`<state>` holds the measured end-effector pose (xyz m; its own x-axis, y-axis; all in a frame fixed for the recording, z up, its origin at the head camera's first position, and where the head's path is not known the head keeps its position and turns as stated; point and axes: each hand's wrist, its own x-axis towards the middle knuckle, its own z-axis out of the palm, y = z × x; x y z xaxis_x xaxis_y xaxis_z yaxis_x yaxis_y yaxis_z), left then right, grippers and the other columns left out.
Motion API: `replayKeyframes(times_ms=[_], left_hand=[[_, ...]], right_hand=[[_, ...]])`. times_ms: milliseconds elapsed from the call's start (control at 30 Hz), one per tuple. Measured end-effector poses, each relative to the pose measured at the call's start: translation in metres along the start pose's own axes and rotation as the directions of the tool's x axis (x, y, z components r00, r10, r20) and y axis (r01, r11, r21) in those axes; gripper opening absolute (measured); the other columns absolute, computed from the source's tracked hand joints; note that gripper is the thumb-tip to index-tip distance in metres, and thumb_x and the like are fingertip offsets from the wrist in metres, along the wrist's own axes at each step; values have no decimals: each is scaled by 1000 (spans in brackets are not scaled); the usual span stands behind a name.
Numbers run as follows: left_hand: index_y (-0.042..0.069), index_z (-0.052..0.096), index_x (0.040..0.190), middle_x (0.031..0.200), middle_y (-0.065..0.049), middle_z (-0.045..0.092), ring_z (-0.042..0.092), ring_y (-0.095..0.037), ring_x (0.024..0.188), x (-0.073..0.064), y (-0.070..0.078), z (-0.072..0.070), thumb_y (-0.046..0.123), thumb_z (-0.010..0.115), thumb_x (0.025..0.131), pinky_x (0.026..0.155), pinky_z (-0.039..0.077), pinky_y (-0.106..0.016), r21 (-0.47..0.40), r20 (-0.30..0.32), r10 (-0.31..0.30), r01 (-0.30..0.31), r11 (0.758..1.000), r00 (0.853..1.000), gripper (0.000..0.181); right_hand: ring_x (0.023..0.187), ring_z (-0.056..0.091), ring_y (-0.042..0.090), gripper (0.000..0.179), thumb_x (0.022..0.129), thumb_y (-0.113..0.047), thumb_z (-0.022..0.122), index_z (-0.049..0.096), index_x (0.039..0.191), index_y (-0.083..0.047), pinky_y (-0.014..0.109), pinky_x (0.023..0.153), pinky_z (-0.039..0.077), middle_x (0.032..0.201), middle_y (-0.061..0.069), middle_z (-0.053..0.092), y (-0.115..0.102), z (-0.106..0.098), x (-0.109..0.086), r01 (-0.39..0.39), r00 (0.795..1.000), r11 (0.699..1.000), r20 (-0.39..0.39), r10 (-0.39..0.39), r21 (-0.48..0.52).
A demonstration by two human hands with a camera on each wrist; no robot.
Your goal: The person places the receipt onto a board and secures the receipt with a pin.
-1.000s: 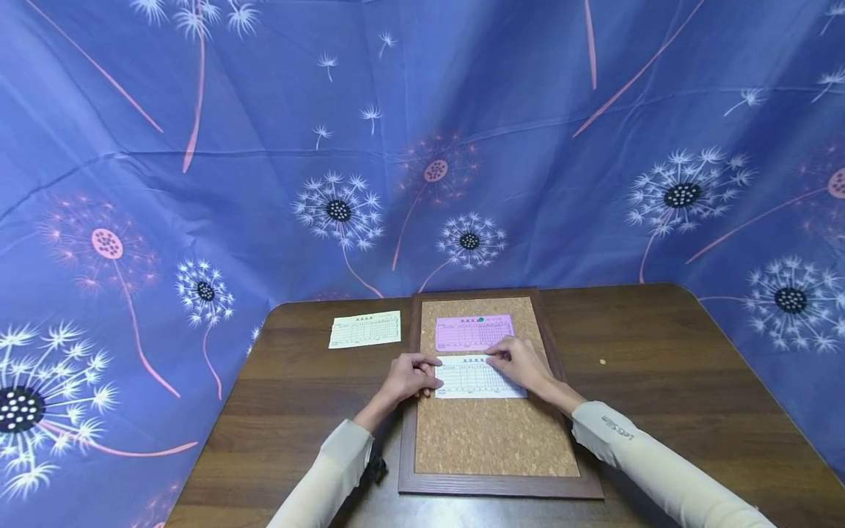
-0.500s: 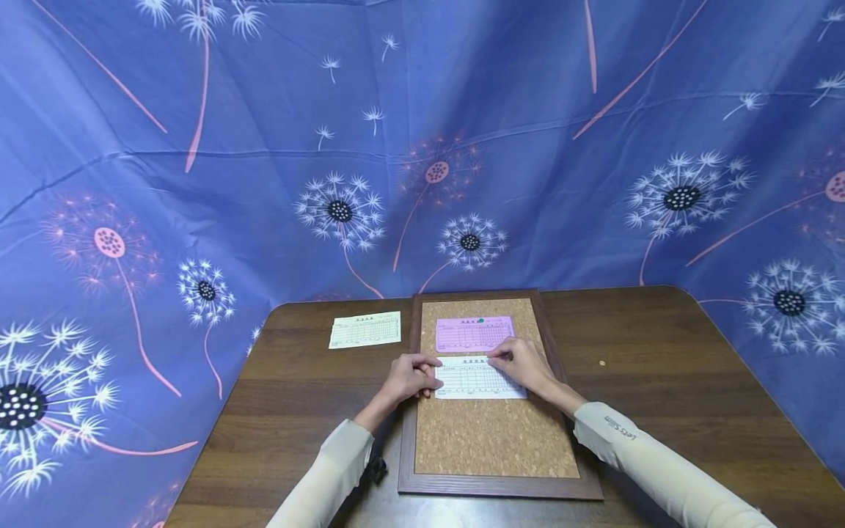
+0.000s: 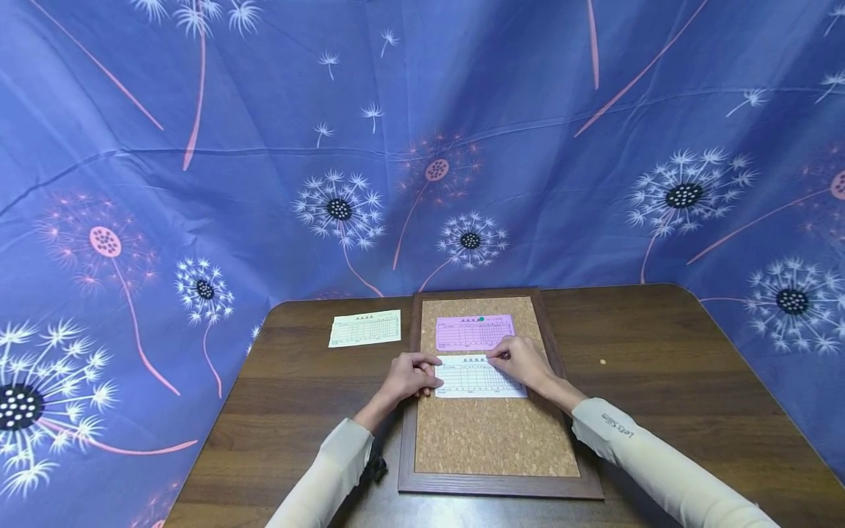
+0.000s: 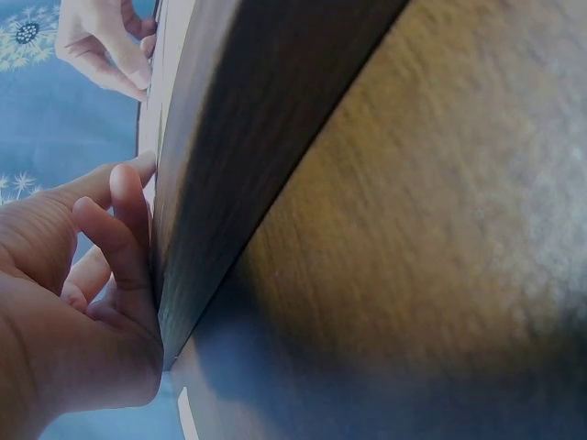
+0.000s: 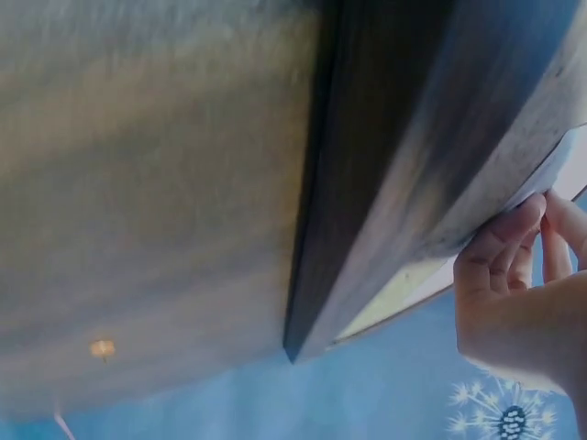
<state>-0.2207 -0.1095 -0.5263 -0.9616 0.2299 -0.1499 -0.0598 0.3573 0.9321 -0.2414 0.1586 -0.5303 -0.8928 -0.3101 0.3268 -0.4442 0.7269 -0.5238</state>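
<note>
Facing blue cloth [image 3: 554, 205], loose left hand [image 3: 408, 375] touches and right hand [image 3: 523, 361] seemingly pinches white slip [image 3: 469, 379] on corkboard [image 3: 495, 440] atop wooden table [image 3: 667, 396].

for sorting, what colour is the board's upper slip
The upper slip is purple, clearest in the head view.

Two hands [image 3: 411, 375] [image 3: 521, 364], one corkboard [image 3: 495, 440], one visible pin [image 3: 481, 319], three paper slips [image 3: 470, 336] [image 3: 465, 379] [image 3: 365, 329] (at least)

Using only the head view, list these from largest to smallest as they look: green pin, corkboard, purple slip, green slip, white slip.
1. Corkboard
2. White slip, though partly covered and closer up
3. Purple slip and green slip: too alike to rank
4. Green pin
</note>
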Motion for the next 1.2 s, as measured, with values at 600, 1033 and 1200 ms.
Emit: replayKeyframes(times_ms=[600,1033,1200], left_hand=[[-2,74,111,64,7,61,56,-5,45,-2,0,-3,-3,81,77,42,43,-16,-11,-11,-5,5,1000,1000,35],[-3,74,110,65,6,63,57,-6,46,-3,-7,1,-2,81,78,42,44,-17,12,-3,38,-38,999,999,33],[-4,74,110,68,-3,67,57,-5,45,-4,-6,3,-3,81,78,42,45,-17,18,-6,58,-58,998,998,32]], right_hand=[[55,38,3,26,85,-4,78,77,110,3,17,50,30,87,15,76,-6,-20,2,-4,962,993,270,-27,115],[62,42,-1,38,92,-2,72,64,124,16,15,55,37,71,2,59,7,-41,-18,76,865,922,435,-251,380],[62,48,-6,36,92,-3,72,65,122,16,15,53,42,76,6,67,15,-59,-37,78,862,901,425,-276,427]])
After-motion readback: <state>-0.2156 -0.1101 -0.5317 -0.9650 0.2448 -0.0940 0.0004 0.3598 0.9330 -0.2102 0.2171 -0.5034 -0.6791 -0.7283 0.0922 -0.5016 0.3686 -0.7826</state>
